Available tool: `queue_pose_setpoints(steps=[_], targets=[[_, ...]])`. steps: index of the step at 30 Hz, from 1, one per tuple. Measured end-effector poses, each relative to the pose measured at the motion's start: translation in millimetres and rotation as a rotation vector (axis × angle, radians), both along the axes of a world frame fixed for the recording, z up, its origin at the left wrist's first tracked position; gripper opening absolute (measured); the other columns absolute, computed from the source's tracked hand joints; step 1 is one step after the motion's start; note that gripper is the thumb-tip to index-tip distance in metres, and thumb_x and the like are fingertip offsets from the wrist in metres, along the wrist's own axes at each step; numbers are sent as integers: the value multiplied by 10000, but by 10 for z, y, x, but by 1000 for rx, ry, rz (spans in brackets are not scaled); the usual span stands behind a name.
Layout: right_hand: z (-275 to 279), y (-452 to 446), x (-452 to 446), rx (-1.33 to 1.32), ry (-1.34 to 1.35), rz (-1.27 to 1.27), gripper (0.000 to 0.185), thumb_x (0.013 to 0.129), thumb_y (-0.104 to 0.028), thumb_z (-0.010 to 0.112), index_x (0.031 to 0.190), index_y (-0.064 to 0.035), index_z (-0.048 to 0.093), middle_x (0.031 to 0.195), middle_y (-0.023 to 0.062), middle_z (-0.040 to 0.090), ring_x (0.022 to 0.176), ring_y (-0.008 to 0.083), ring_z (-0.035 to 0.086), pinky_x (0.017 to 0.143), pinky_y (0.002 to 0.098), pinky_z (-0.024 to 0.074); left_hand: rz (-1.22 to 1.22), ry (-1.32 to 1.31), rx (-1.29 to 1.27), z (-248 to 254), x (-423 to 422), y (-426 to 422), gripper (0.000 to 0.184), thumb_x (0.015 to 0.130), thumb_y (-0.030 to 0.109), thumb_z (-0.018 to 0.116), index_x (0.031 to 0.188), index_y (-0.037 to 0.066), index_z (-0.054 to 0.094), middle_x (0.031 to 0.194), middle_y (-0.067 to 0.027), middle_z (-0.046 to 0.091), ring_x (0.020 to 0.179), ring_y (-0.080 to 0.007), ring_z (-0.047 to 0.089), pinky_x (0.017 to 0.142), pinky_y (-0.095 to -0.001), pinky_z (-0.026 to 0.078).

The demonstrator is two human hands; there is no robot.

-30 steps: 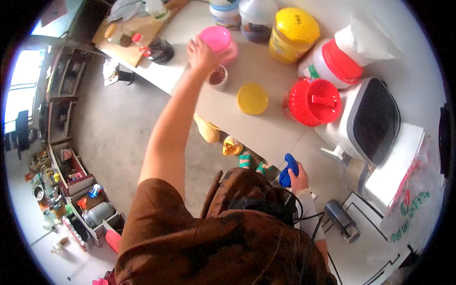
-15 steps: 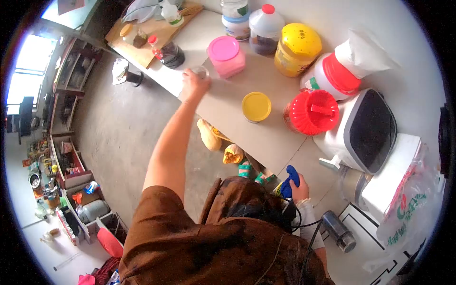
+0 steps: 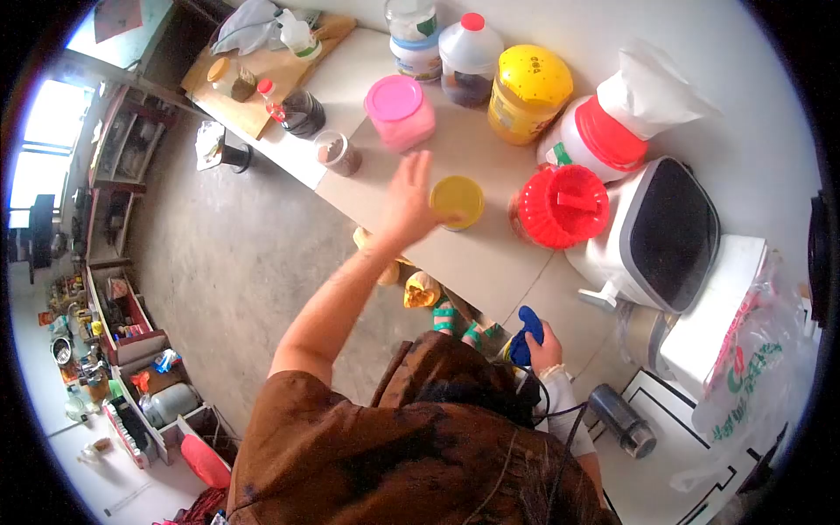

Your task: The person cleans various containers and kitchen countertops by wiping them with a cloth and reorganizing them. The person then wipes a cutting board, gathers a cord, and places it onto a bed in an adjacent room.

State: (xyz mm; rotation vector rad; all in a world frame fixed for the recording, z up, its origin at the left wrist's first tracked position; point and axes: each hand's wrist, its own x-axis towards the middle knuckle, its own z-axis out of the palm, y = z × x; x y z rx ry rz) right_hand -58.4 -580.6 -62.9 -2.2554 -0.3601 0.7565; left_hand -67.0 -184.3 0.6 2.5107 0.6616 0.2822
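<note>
My left hand (image 3: 409,199) is held over the counter with its fingers apart and nothing in it, slightly smeared by motion. Its thumb side overlaps the edge of a yellow-lidded tin (image 3: 458,202); whether they touch I cannot tell. A small clear plastic jar (image 3: 338,153) with brown contents stands to the left of that hand. Beyond the fingertips is a pink-lidded jar (image 3: 399,114). Low on the right, my right hand (image 3: 546,348) is closed around a blue cloth (image 3: 527,334) near the counter's front edge.
Along the wall stand a yellow tub (image 3: 529,94), a red-capped jug (image 3: 471,61) and a red-lidded container (image 3: 563,206). Farther left, a dark sauce bottle (image 3: 293,109) stands beside a wooden board (image 3: 258,119). A white bin (image 3: 652,232) and a dark thermos (image 3: 622,422) are at right.
My left hand has let go of the small clear jar and moved right and nearer, to the yellow-lidded tin. My right hand keeps hold of the blue cloth. The view has shifted slightly.
</note>
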Motion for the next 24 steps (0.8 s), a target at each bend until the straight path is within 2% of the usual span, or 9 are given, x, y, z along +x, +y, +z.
queue_pose_setpoints(steps=[2,3,5,7,11,14,16,21,24], targets=[[108,96,21,-8,15,8,368,863,-144,631,1201,-32,539,987,151,662,902,236,649,818,340,496,-32,46,15,69,121,-274,1157,592,406,861,1459,39,189,1468,-277,216,1345,-452,256,1077,-483,317],[79,98,35,-7,9,11,368,863,-144,631,1201,-32,539,987,151,662,902,236,649,818,340,496,-49,115,42,27,180,-337,1169,586,407,862,1462,41,180,1446,-272,243,1325,-446,281,1067,-480,330],[-22,60,24,20,16,-7,384,844,-191,650,1193,-69,549,984,182,663,903,320,657,792,381,506,-68,183,65,-88,238,-371,1181,581,408,863,1465,43,170,1425,-267,269,1304,-441,306,1057,-476,343],[-43,51,7,-8,21,-5,381,843,-190,651,1192,-72,551,980,186,662,901,324,657,789,383,506,-65,217,-37,-170,289,-336,1181,584,411,856,1466,44,161,1356,-254,326,1229,-422,370,1030,-475,366],[-60,19,-18,-7,23,10,383,841,-190,652,1195,-83,551,971,194,662,898,334,656,783,396,509,60,174,62,-218,180,-151,1127,578,372,831,1429,-19,204,1245,-252,393,1136,-411,421,994,-478,384],[-76,-28,-32,19,13,17,395,845,-206,648,1207,-84,543,984,196,659,906,343,652,794,409,505,190,261,112,-246,-30,319,1110,598,403,809,1423,-30,206,1244,-261,391,1139,-417,418,1002,-467,375],[-132,-54,-48,33,-5,33,401,848,-212,644,1214,-85,538,997,199,656,914,351,648,798,415,502,306,267,2,-227,-153,560,1186,599,424,840,1462,30,129,1351,-281,324,1268,-426,334,1046,-477,346],[-136,-9,-63,11,-47,67,410,853,-222,633,1223,-81,527,1038,203,645,946,366,636,812,427,494,304,318,155,-150,-192,740,1180,612,504,821,1462,43,145,1429,-301,249,1340,-458,255,1097,-513,265],[13,82,-62,-45,50,49,409,850,-217,633,1214,-64,527,1041,205,643,953,369,633,814,427,494,189,92,267,-163,175,1059,1194,611,589,777,1455,12,160,1445,-300,221,1353,-472,216,1076,-573,238]])
